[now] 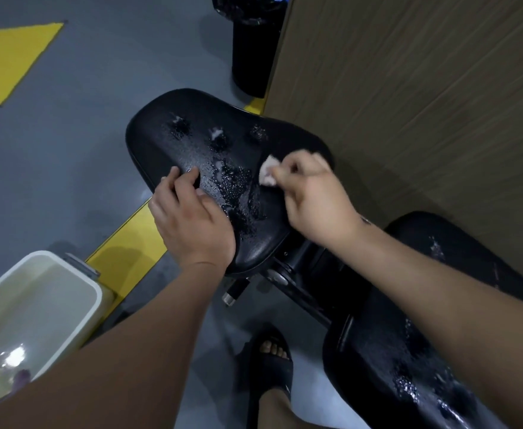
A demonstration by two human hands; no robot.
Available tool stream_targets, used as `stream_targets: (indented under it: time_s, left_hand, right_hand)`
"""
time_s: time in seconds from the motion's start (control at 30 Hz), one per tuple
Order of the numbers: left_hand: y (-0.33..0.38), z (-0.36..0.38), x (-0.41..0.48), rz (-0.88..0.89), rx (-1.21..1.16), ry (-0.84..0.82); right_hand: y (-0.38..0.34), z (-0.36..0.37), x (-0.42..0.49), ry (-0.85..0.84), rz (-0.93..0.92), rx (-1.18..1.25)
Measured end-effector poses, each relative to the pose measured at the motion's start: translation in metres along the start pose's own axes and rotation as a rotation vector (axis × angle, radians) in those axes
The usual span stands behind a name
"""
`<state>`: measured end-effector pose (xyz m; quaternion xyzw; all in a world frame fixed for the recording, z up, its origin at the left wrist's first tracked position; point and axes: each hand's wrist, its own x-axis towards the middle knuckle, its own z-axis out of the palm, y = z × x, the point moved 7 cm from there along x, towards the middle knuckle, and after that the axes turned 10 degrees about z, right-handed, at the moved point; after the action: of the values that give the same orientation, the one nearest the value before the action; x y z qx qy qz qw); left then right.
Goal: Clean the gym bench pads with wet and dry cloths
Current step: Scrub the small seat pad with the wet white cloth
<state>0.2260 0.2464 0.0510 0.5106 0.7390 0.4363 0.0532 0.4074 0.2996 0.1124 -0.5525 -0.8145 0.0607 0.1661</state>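
Both forearms (433,283) are bare behind the fingers (183,181); a small dark mark (366,220) sits on the right wrist; one foot wears a black sandal (266,370).

Grey floor (77,156) w/ yellow marks (9,57) — wood wall (424,88).

This is looking like a gym: a black seat pad (204,140) and back pad (415,345) are sitting on a frame (300,300), a grey floor (68,156) is carrying yellow markings (9,57), and a wood-panelled wall (415,88) is running alongside.

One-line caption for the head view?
Right hand presses a cloth to the wet seat pad; left hand rests on it.
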Motion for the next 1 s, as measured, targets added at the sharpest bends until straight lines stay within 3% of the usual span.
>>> stream_targets:
  time_s: [0.1, 0.2, 0.3, 0.43, 0.5, 0.63, 0.83, 1.0]
  left_hand:
    - [0.0, 0.0, 0.0, 0.009, 0.0, 0.002]
    - [0.0, 0.0, -0.001, 0.019, -0.014, 0.002]
    - [0.0, 0.0, -0.001, 0.02, -0.02, -0.001]
    - [-0.001, 0.001, -0.001, 0.009, -0.011, 0.003]
    - [-0.001, 0.002, 0.0, 0.016, -0.008, 0.006]
    - [-0.002, 0.003, -0.001, 0.012, -0.026, -0.005]
    - [-0.001, 0.002, -0.001, 0.004, -0.022, 0.01]
    - [-0.001, 0.002, -0.002, -0.005, -0.035, -0.001]
  right_hand:
    - [0.006, -0.005, -0.011, -0.056, -0.082, 0.004]
    - [0.047, -0.013, 0.018, 0.08, 0.121, -0.078]
    - [0.05, -0.01, 0.019, 0.106, 0.26, -0.086]
    - [0.023, -0.012, -0.021, 0.032, 0.036, -0.02]
    - [0.032, -0.015, -0.016, 0.026, 0.012, -0.039]
    - [0.066, -0.013, 0.019, 0.085, 0.308, -0.045]
    - [0.034, -0.02, -0.017, -0.066, 0.254, 0.065]
    - [0.045, -0.026, 0.007, -0.122, 0.277, 0.176]
